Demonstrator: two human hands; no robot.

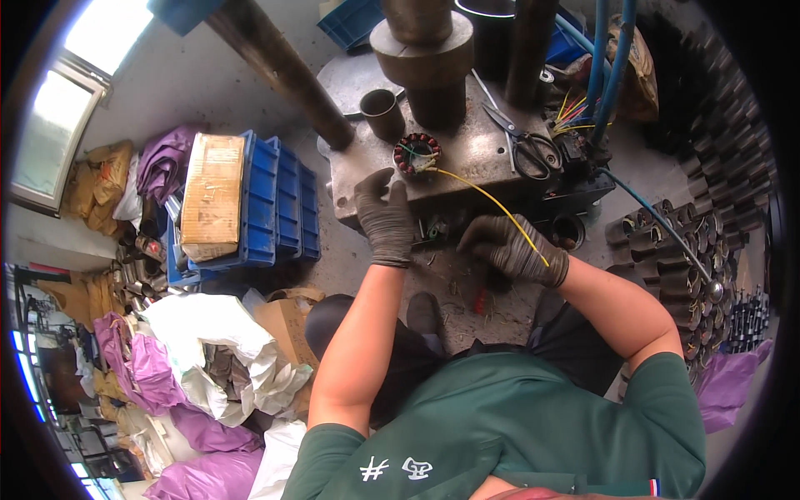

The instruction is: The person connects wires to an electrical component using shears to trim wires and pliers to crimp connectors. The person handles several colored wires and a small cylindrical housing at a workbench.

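Observation:
A small round stator [417, 155] with dark red coils and a green thread lies at the front edge of the metal press bed [479, 158]. From it a yellow wire [483, 190] curves right and passes over my right glove. My left hand [386, 218], in a grey glove, is just in front of the stator, thumb and fingers apart and nothing in them. My right hand [518, 250], gloved too, hovers before the bed with curled fingers; their tips are hidden, so whatever they may hold does not show. A hollow steel sleeve [381, 113] stands behind the stator.
Black-handled scissors [533, 153] lie on the bed's right side. The press ram [423, 42] hangs above. Blue crates [287, 200] with a cardboard box [213, 196] stand left. Steel sleeves [658, 242] are stacked right. White sacks [221, 350] lie at lower left.

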